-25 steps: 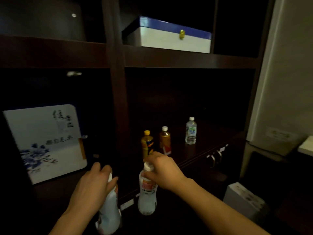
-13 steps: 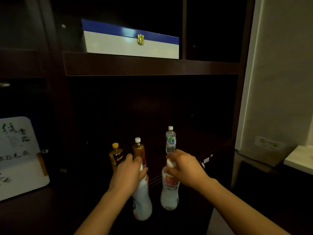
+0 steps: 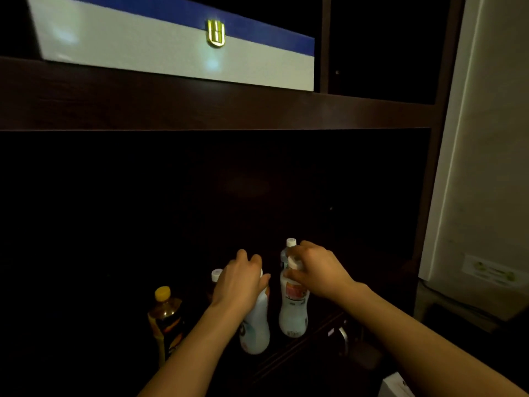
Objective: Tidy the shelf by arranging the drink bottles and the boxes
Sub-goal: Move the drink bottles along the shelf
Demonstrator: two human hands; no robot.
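Observation:
My left hand (image 3: 240, 282) grips the neck of a white milky bottle (image 3: 256, 328), held upright over the dark shelf. My right hand (image 3: 317, 270) grips the top of a second white bottle with a red label (image 3: 293, 308), right of the first. Behind my right hand only the white cap and shoulder of a clear water bottle (image 3: 290, 245) show. A white cap of a brown tea bottle (image 3: 216, 275) peeks out behind my left hand. A yellow-capped dark drink bottle (image 3: 166, 319) stands at the left. A white box with a blue lid and gold clasp (image 3: 171, 50) sits on the upper shelf.
The dark wooden shelf board (image 3: 200, 110) runs across above the bottles, with a vertical divider (image 3: 325, 44) right of the box. A pale wall (image 3: 481, 167) stands at the right. A white box corner (image 3: 396, 385) shows at the bottom right. Drawer handles (image 3: 342, 335) lie below the shelf edge.
Both hands have carried their white bottles forward and up onto the shelf compartment, close to the standing bottles. The view has moved closer and rightward; the white panel at the left is out of view.

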